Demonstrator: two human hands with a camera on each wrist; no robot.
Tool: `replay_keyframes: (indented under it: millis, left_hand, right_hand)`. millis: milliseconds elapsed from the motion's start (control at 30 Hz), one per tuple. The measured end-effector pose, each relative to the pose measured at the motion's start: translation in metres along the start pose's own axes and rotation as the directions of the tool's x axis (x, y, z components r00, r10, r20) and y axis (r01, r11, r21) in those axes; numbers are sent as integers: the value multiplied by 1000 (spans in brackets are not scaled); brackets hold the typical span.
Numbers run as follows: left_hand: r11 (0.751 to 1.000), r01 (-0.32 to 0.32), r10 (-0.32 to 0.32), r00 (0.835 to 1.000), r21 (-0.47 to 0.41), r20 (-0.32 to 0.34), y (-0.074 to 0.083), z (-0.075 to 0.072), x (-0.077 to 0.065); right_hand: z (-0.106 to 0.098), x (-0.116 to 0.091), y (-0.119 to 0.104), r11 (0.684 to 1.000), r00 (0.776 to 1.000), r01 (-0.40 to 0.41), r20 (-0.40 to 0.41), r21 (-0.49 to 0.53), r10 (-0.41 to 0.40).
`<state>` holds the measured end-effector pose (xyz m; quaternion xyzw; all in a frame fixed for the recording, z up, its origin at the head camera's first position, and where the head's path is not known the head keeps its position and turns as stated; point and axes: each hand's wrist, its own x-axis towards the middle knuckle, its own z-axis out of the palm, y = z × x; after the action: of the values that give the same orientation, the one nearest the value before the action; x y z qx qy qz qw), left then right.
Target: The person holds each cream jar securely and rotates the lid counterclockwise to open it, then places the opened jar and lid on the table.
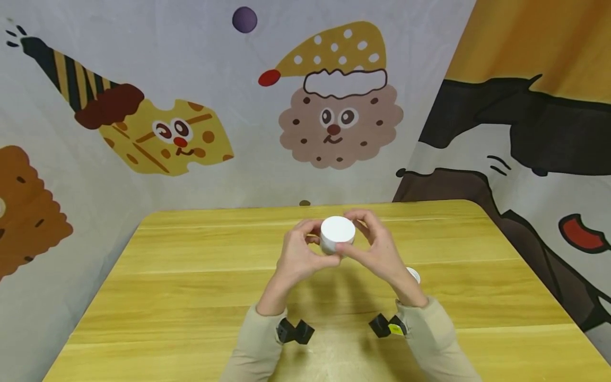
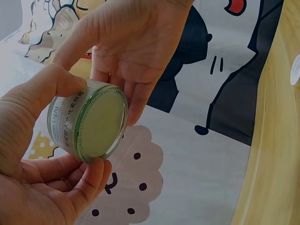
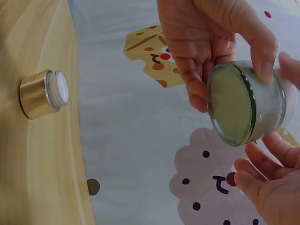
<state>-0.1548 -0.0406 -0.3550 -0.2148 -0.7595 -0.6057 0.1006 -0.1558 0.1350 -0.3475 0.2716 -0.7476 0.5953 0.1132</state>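
Both hands hold up a glass jar (image 2: 104, 123) with a white lid (image 1: 338, 228) above the table. The jar has a pale green base with a glassy rim and a printed label (image 2: 70, 117). My left hand (image 1: 299, 253) grips the jar body, thumb on one side and fingers on the other. On the opposite side, my right hand (image 1: 377, 248) has its thumb against the lid's edge and its fingers curved round it. The right wrist view shows the right fingers (image 3: 262, 164) close to the jar's lid end, their contact partly hidden.
A gold jar (image 3: 36, 95) with a white round top stands on the wooden table (image 1: 191, 297), mostly behind the right forearm in the head view. A cartoon-printed cloth (image 1: 258, 159) hangs behind the table and along its sides.
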Motion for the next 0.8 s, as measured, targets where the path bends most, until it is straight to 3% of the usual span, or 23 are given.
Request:
replay_keyframes:
  millis: [367, 600, 800]
  left_hand:
    - [1000, -8, 8, 1000, -2, 10, 0, 0, -1]
    - [1000, -22, 22, 1000, 8, 3, -1, 0, 0]
    - [1000, -22, 22, 1000, 2, 0, -1, 0, 0]
  right_hand:
    - [-2, 1, 2, 996, 994, 87, 71, 16, -88]
    - [0, 1, 0, 1000, 999, 12, 34, 6, -12]
    - [-1, 3, 0, 998, 997, 62, 37, 14, -63]
